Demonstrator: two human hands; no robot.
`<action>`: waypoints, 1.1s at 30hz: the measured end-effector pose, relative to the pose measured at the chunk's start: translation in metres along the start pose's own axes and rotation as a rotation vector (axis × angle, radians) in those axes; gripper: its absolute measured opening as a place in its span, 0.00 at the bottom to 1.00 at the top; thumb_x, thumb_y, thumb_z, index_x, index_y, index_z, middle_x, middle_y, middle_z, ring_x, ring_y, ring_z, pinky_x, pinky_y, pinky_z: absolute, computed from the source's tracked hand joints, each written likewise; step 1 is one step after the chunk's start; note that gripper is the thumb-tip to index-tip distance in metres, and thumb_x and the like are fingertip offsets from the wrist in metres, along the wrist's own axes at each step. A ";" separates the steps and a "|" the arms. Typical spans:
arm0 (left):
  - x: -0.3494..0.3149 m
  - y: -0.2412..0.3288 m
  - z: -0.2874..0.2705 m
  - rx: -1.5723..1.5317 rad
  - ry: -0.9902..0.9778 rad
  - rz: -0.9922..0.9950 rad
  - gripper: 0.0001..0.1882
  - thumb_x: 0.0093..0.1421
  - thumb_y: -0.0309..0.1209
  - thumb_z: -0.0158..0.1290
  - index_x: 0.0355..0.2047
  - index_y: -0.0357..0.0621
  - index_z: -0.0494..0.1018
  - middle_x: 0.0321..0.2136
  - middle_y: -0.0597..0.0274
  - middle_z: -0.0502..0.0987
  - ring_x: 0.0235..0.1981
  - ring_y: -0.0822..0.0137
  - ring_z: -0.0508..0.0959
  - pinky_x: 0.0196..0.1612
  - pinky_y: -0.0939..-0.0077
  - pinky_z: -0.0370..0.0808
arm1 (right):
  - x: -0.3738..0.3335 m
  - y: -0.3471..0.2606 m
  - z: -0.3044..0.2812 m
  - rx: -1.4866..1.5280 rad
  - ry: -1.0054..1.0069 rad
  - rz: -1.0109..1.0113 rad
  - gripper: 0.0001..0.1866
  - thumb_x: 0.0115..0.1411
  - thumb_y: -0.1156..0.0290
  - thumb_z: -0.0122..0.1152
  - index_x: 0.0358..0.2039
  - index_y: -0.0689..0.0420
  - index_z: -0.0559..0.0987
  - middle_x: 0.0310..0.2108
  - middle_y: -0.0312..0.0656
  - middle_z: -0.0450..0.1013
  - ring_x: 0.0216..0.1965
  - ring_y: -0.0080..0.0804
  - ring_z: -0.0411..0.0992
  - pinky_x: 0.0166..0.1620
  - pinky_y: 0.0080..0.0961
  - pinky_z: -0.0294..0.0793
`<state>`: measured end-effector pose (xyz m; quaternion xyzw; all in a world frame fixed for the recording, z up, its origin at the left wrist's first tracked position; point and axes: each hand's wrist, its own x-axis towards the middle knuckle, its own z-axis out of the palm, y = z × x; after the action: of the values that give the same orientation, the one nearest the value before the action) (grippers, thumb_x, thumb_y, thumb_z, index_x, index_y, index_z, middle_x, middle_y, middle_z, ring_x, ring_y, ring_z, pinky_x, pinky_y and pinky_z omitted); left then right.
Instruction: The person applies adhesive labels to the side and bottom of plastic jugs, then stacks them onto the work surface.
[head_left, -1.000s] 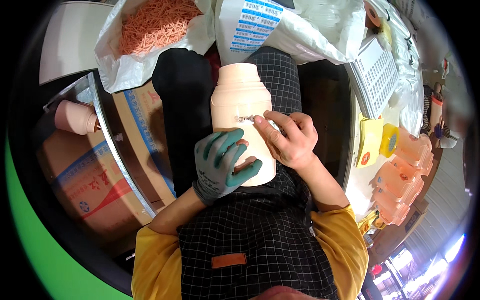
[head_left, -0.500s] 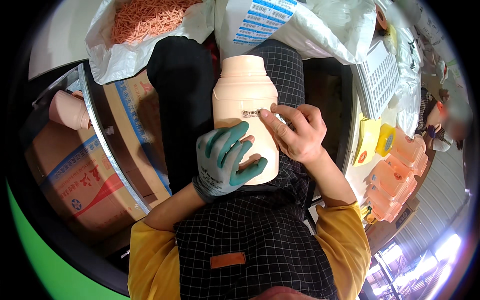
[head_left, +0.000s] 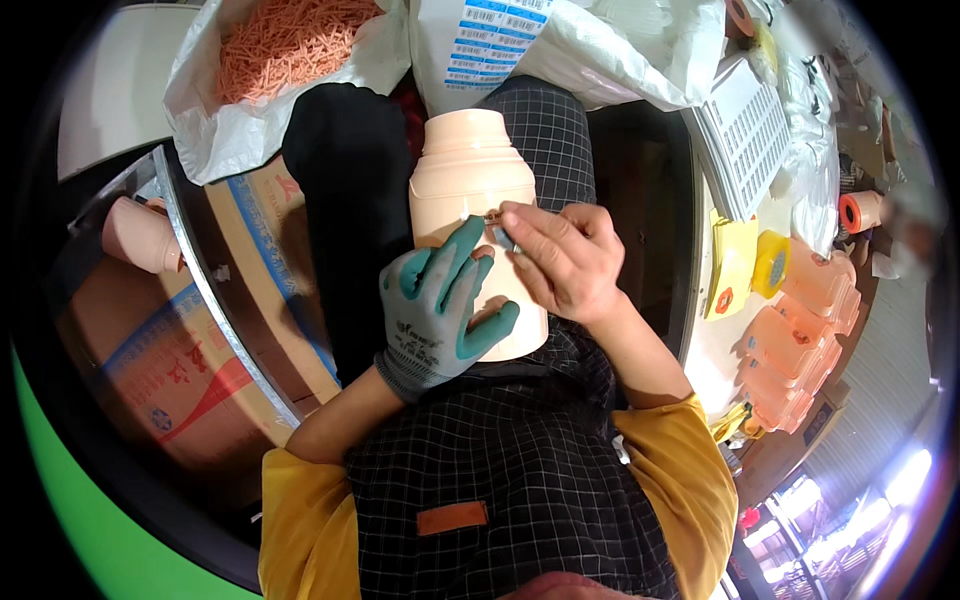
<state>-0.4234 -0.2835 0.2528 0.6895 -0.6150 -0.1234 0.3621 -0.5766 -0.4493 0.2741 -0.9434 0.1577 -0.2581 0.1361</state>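
A peach vacuum flask [head_left: 472, 180] without a lid on its neck lies along my lap, neck pointing away from me. My left hand [head_left: 432, 305], in a grey glove with green-coated fingers, rests over its lower body and holds it against my lap. The left forefinger reaches to a small dark printed mark on the flask's front, now mostly covered by fingers. My bare right hand [head_left: 570, 255] pinches at that mark with thumb and forefinger. A small greyish piece shows under the right fingers, too hidden to name.
A white sack [head_left: 190, 110] of pink shredded filler stands beyond my left knee. Blue-and-white label sheets [head_left: 490, 40] lie ahead. On the right are stacked printed sheets [head_left: 740, 130], a yellow tape roll [head_left: 770, 262] and clear orange plastic parts [head_left: 795, 335]. Cardboard boxes [head_left: 185, 370] and a peach cup [head_left: 140, 235] are at left.
My right hand has moved left onto the printed mark, covering most of it. The left forefinger has straightened up toward the mark. The flask appears slightly further left in view.
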 end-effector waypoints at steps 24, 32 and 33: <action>0.179 -0.030 0.006 0.177 -0.025 0.333 0.25 0.65 0.34 0.63 0.59 0.39 0.75 0.61 0.46 0.75 0.63 0.47 0.73 0.66 0.53 0.69 | -0.207 0.045 -0.136 0.435 0.760 1.257 0.09 0.73 0.74 0.57 0.50 0.61 0.78 0.41 0.40 0.80 0.41 0.25 0.78 0.48 0.27 0.79; 0.203 0.193 0.211 -0.103 -0.425 0.949 0.19 0.63 0.43 0.61 0.49 0.48 0.81 0.57 0.59 0.77 0.56 0.52 0.75 0.59 0.56 0.73 | -0.282 0.108 -0.192 -0.237 0.508 1.541 0.14 0.64 0.58 0.68 0.40 0.55 0.82 0.39 0.44 0.80 0.40 0.40 0.79 0.46 0.35 0.77; 0.202 0.208 0.237 -0.113 -0.470 0.934 0.20 0.63 0.45 0.61 0.51 0.48 0.82 0.59 0.57 0.76 0.57 0.51 0.74 0.61 0.55 0.72 | -0.279 0.112 -0.194 -0.249 0.494 1.535 0.14 0.63 0.57 0.69 0.39 0.55 0.82 0.40 0.44 0.80 0.40 0.42 0.79 0.46 0.36 0.77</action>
<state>-0.6843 -0.5514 0.2760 0.2749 -0.9138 -0.1331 0.2676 -0.9328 -0.4829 0.2728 -0.4967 0.8131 -0.2740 0.1306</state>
